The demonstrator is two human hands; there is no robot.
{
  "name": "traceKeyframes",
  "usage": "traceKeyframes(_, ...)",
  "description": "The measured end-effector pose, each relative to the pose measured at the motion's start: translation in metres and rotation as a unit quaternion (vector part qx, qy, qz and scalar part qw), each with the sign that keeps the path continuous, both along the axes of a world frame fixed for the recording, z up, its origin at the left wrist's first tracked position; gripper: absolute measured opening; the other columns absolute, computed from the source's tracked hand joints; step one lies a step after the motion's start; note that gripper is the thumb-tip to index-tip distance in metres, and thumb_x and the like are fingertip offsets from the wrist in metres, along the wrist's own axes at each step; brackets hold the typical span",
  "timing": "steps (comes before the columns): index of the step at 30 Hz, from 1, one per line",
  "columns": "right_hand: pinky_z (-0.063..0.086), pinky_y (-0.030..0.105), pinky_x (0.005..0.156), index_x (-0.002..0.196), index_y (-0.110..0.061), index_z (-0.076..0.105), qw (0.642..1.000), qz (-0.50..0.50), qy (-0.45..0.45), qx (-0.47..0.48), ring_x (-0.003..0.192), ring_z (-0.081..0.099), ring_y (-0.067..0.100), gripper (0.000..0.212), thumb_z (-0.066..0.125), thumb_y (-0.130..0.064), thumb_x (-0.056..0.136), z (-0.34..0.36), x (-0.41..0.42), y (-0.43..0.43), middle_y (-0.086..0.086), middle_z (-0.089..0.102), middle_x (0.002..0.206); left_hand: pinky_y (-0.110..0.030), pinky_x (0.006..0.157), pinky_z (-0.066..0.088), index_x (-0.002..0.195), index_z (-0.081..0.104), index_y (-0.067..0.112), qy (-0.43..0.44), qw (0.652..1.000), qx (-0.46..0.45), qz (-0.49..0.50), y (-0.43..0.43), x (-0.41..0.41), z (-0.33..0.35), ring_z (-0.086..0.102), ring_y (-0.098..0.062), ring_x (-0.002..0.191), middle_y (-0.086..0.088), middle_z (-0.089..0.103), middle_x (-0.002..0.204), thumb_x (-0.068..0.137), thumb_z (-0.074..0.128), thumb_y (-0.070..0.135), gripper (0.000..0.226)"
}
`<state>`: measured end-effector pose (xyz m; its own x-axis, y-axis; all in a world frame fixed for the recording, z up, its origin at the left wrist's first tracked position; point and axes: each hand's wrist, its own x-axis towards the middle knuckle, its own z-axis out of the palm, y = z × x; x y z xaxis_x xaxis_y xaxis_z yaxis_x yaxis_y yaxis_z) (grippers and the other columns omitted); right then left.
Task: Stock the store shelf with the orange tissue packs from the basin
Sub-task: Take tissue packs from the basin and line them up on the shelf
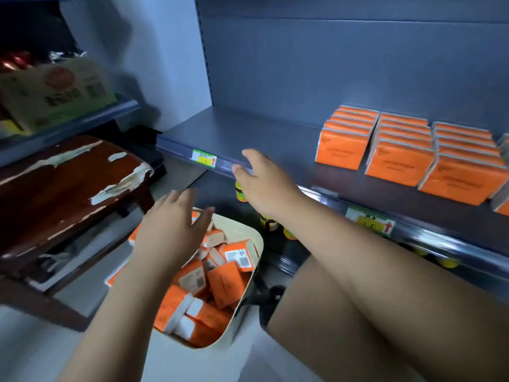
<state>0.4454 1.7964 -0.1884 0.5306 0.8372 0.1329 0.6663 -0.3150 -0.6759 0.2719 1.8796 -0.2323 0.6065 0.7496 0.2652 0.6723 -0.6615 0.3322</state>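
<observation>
Left hand point(173, 224) and right hand point(261, 183) both open and empty, I'd pinch the light, squashy orange tissue packs point(225, 282) in the basin point(259, 244) across their broad faces.

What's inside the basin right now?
Loose orange tissue packs, piled at all angles, some showing barcode labels. The left hand, open and holding nothing, covers the far end of the basin, and the packs hide its bottom.
</observation>
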Motion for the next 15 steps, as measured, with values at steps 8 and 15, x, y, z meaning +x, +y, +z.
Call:
traceKeyframes(8, 0.046, 0.041, 0.099, 0.132, -0.013, 0.053, 0.982, 0.043, -0.031, -0.180, 0.130, 0.051, 0.034, 0.044, 0.049, -0.044, 0.102, -0.089, -0.031, 0.019, 0.010, 0.055, 0.142, -0.043, 0.100, 0.048, 0.142, 0.056, 0.019, 0.026, 0.992, -0.117, 0.028, -0.002, -0.044, -0.063, 0.053, -0.028, 0.130, -0.005, 0.059, 0.140, 0.100, 0.056, 0.047, 0.050)
traceKeyframes(15, 0.053, 0.041, 0.093, 0.135, -0.018, 0.053, 0.941, 0.088, -0.077, -0.316, 0.118, 0.059, 0.032, 0.042, 0.054, -0.037, 0.097, -0.161, -0.030, 0.017, 0.009, 0.061, 0.133, -0.039, 0.096, 0.051, 0.132, 0.066, 0.019, 0.005, 0.982, -0.188, 0.023, -0.009, -0.042, -0.119, 0.059, -0.027, 0.120, -0.005, 0.065, 0.131, 0.101, 0.057, 0.033, 0.035)
